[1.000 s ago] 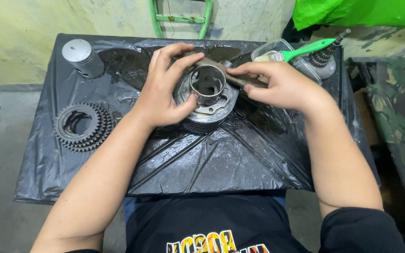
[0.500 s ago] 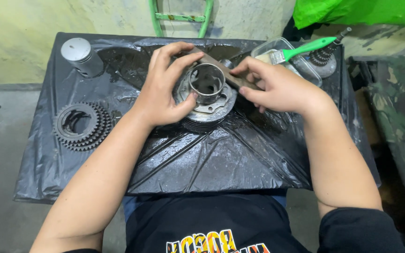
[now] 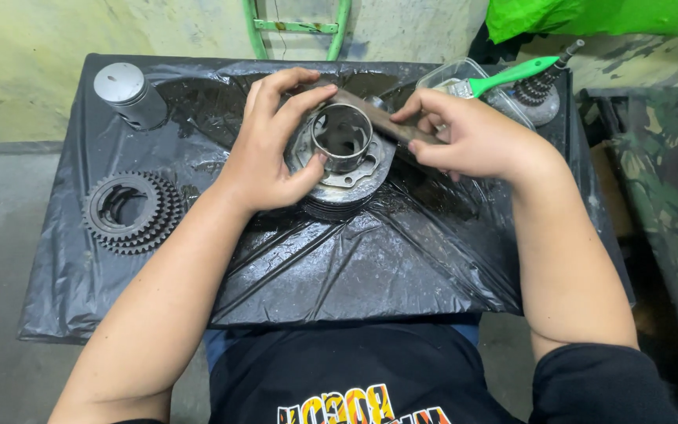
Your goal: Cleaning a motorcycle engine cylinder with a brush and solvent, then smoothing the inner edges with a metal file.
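Left hand [image 3: 272, 149] of mine grips the metal cylinder [image 3: 343, 149] mid-tabletop [image 3: 355, 275]; my right hand [image 3: 464, 137] pinches a flat brown strip [image 3: 378, 118] laid across its rim. Farther off: gear cluster [image 3: 131, 212], piston [image 3: 129, 94], green-handled brush [image 3: 512, 76].

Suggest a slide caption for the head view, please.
Left hand steadies a metal cylinder while right hand holds a flat strip across it.

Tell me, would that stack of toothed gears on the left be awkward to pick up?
Probably heavy for its size: the gear stack looks like solid dark metal. It may be slippery, since the black plastic sheet around it glistens wetly. Lying flat, it seems unlikely to roll.
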